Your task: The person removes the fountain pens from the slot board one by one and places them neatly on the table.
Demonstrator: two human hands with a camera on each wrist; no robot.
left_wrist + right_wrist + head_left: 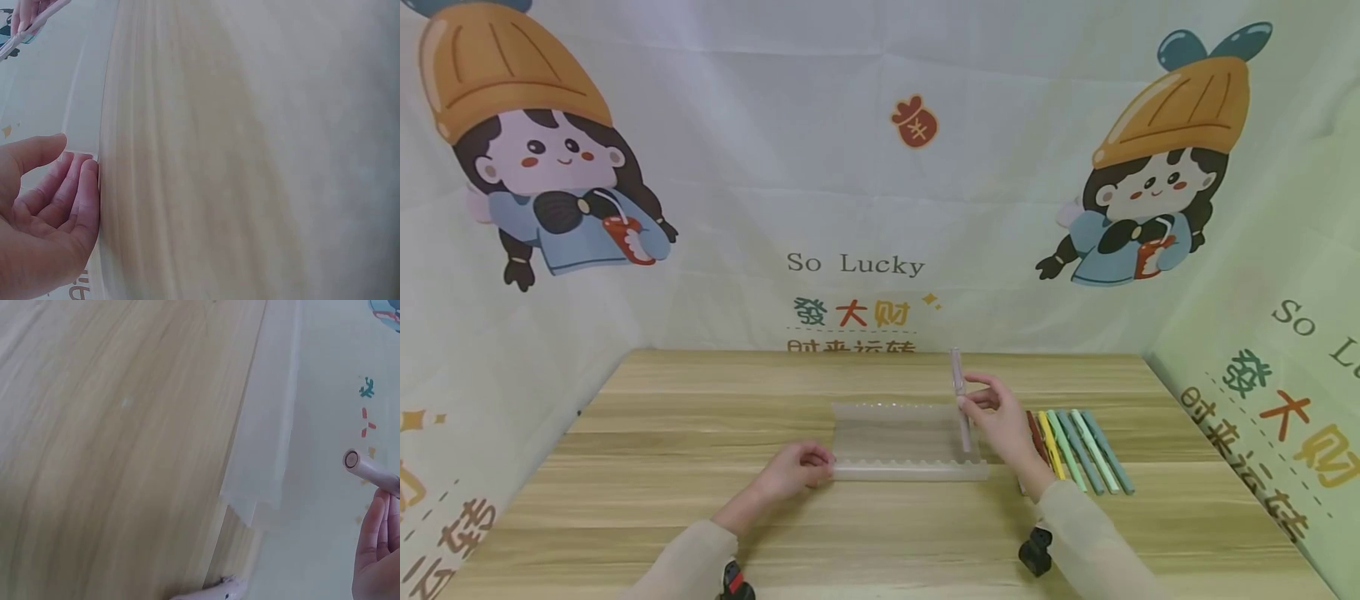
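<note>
A translucent plastic tray (910,472) with notched long edges sits mid-table. At its left end my left hand (797,467) grips the near corner; in the left wrist view the thumb and fingertips of this hand (50,206) meet the tray's end (84,125). My right hand (1000,417) pinches a pale pink pen (957,371) around its middle. That pen stands nearly upright over the tray's right part. The right wrist view has the pen's round end (352,459) above the fingers of the right hand (381,550).
To the right of the tray lie several coloured pens (1086,450) side by side, in red, yellow, green and blue-grey, partly behind my right wrist. Another pale pink pen (215,592) shows at the bottom of the right wrist view. A printed cloth (865,167) hangs behind the wooden table (715,400).
</note>
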